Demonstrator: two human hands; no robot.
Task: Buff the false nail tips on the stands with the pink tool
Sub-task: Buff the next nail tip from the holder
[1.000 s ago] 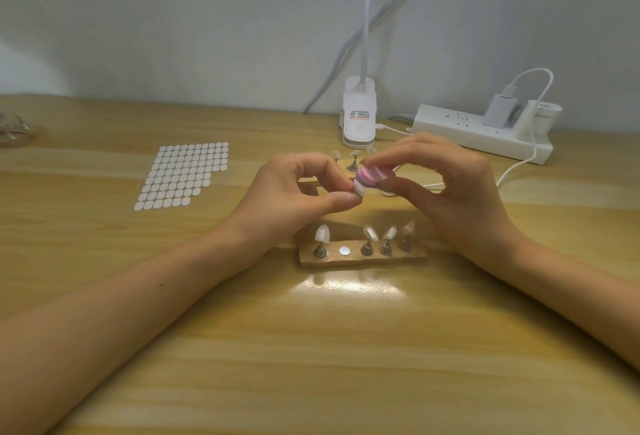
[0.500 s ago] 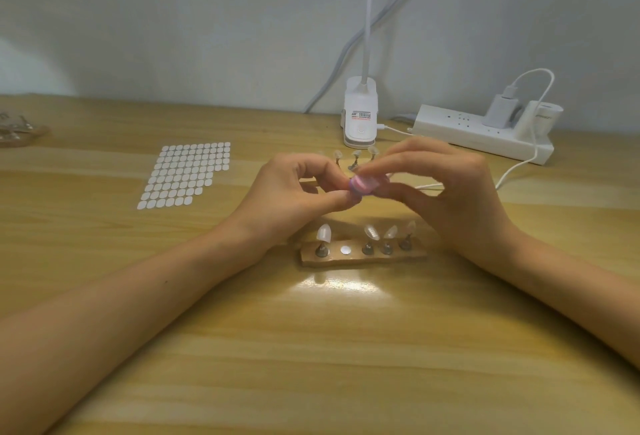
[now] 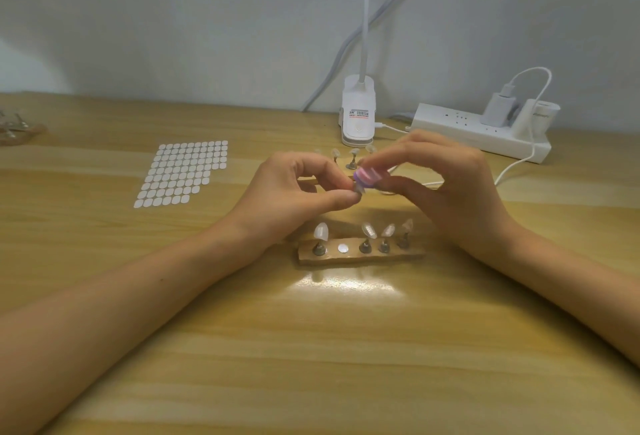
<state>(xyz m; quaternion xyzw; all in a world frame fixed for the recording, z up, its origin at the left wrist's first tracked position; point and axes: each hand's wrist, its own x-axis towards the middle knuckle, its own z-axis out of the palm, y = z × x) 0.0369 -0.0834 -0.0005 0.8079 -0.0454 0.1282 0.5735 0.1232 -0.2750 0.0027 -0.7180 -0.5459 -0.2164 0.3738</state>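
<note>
Forearms come in from 7 and 5 o'clock and the hands meet over the table (image 3: pixel 346 348). The left hand (image 3: pixel 294 192) has its fingers curled, thumb and forefinger pinching a nail tip (image 3: pixel 358 189) at its 3 o'clock. The right hand (image 3: pixel 446 189) arches in from 3 o'clock, fingertips clamped on the pink tool (image 3: pixel 367 176), right at that tip. Blur hides the contact. At 6 o'clock lies the stand (image 3: pixel 360 256), with four tips (image 3: pixel 321 231) upright on it.
</note>
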